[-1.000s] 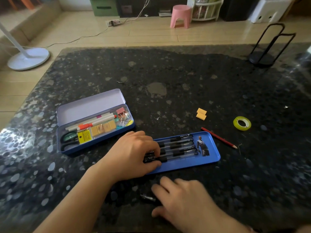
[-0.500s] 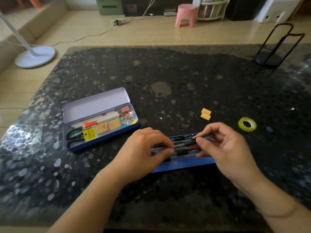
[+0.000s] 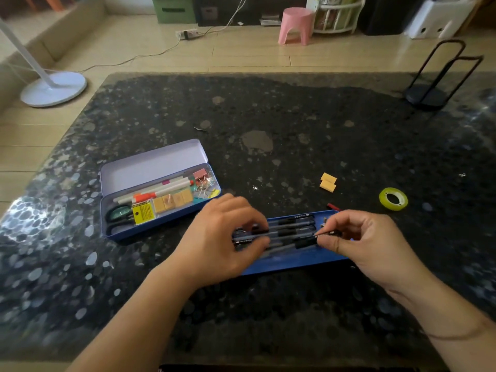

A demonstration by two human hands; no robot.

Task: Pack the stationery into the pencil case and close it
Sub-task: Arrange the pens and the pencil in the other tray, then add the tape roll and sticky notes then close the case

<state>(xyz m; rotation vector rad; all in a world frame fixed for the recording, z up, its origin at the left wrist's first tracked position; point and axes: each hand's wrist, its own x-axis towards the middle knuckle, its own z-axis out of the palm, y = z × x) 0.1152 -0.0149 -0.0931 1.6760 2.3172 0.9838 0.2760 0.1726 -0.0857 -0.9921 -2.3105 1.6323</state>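
Observation:
An open blue tin pencil case (image 3: 161,228) lies at the left with markers, scissors, erasers and clips inside, its lid (image 3: 153,165) tipped back. In front of me a blue tray (image 3: 295,260) carries several black pens (image 3: 290,232) lying side by side. My left hand (image 3: 222,237) grips the pens' left ends, fingers curled over them. At the tray's right end my right hand (image 3: 370,242) pinches a small black pen cap (image 3: 332,232) against the tip of one pen.
A red pencil (image 3: 332,206) peeks out behind the tray. Two orange blocks (image 3: 328,181) and a yellow tape roll (image 3: 393,199) lie to the right on the dark speckled table. A black wire stand (image 3: 429,95) sits at the far right corner.
My right hand came up from the table's near edge to the tray's right end and now pinches a pen cap. My left hand stayed on the pens.

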